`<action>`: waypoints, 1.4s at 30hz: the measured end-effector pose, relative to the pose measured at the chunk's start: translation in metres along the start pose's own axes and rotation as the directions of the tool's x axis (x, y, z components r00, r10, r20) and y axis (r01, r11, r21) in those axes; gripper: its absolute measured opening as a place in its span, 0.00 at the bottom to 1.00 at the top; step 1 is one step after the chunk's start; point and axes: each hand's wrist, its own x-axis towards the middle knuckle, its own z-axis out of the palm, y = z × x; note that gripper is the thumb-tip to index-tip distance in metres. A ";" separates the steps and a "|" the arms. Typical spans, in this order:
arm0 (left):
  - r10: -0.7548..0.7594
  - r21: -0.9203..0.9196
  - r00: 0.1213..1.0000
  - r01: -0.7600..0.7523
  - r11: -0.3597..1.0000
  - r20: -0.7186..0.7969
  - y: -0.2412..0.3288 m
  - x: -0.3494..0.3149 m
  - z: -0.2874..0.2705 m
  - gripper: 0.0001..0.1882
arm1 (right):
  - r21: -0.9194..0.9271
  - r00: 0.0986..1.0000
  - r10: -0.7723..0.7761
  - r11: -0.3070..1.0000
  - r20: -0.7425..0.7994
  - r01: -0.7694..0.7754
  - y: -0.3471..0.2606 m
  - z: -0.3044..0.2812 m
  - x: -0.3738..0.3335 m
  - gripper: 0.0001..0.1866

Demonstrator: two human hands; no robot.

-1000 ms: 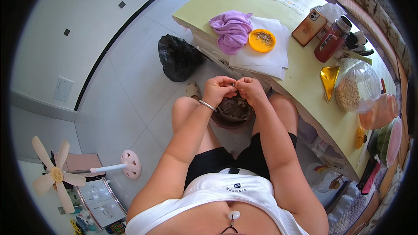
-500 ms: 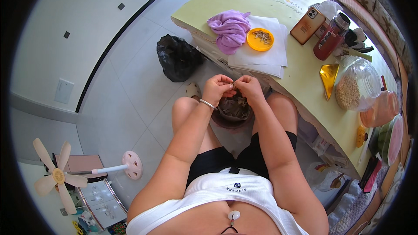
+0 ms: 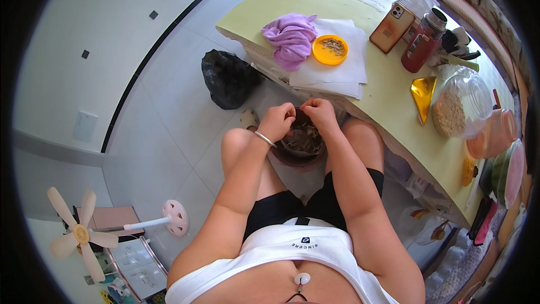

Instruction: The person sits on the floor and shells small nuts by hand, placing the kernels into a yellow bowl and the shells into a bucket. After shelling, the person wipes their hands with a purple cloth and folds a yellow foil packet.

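Note:
Between my knees stands a dark reddish-brown bin [image 3: 296, 161] with brownish scraps [image 3: 306, 139] inside. My left hand [image 3: 278, 122], a silver bangle at its wrist, hangs over the bin's left side with thumb and fingers closed together. My right hand [image 3: 319, 114] is over the far right rim, fingertips pinched. Whatever either hand holds is too small to make out. A small gap separates the fingertips of the two hands. On the table beyond, a round yellow lid [image 3: 316, 58] carries a small heap of thin, pale brown pieces [image 3: 333, 47].
The lid sits on white paper sheets [image 3: 354, 70] beside a purple cloth [image 3: 289, 36]. Along the table [image 3: 388, 101] stand a phone [image 3: 390, 28], a red flask [image 3: 416, 50] and a clear jar [image 3: 450, 112]. A black plastic bag [image 3: 228, 79] lies on the floor; a fan [image 3: 81, 233] stands lower left.
My hands have moved apart from touching fingertips, the left drawing slightly left and down. The whole view has shifted a little. The things on the table stay in place.

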 end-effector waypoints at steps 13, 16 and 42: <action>0.153 -0.274 0.924 -0.257 0.927 -0.350 0.114 0.109 -0.005 0.01 | 0.302 0.960 0.187 0.921 0.208 -0.245 -0.010 -0.003 0.003 0.07; 0.209 -0.081 0.912 -0.253 0.964 -0.353 0.106 0.114 -0.008 0.02 | 0.475 0.937 0.220 0.816 0.270 -0.329 -0.013 -0.005 0.002 0.11; 0.328 0.244 0.880 -0.254 0.936 -0.345 0.004 0.013 0.008 0.04 | 0.408 0.954 0.211 0.868 0.214 -0.284 0.003 0.007 -0.001 0.04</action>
